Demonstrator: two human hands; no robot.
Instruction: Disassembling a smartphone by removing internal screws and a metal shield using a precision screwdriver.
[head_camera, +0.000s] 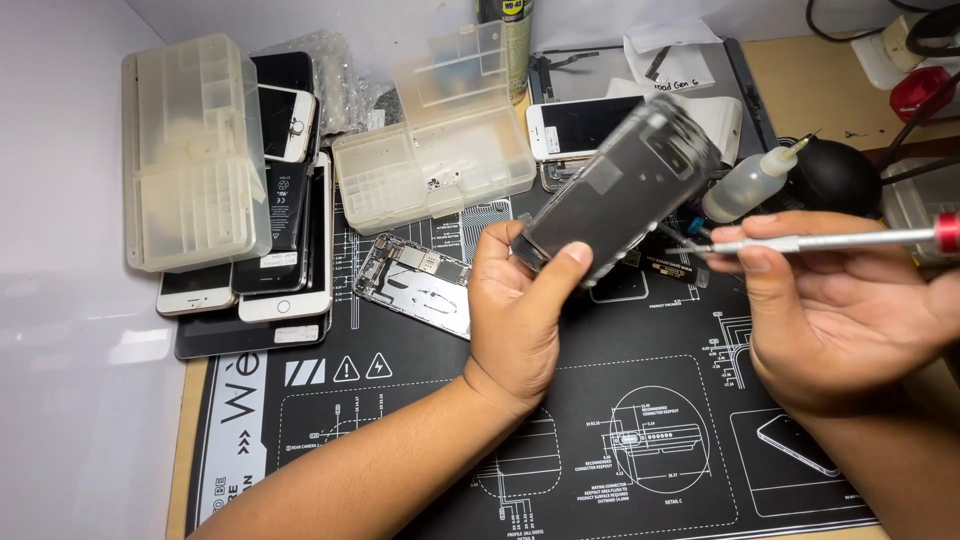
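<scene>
Black repair mat (420, 400) with printed diagrams lies under both hands. Left hand (520, 310) pinches a blurred phone screen panel (620, 195), fingers closed on its lower edge. Right hand (830, 300) grips a slim screwdriver (830, 241), tip just beside the panel. Beyond the left fingertips lies an opened phone chassis (420, 285). This looks like mid-disassembly; a steady tip is needed

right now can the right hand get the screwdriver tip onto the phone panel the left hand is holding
Probably yes. The right hand holds the screwdriver with its tip close beside the phone panel, which the left hand holds raised above the mat; nothing lies between them.
</scene>
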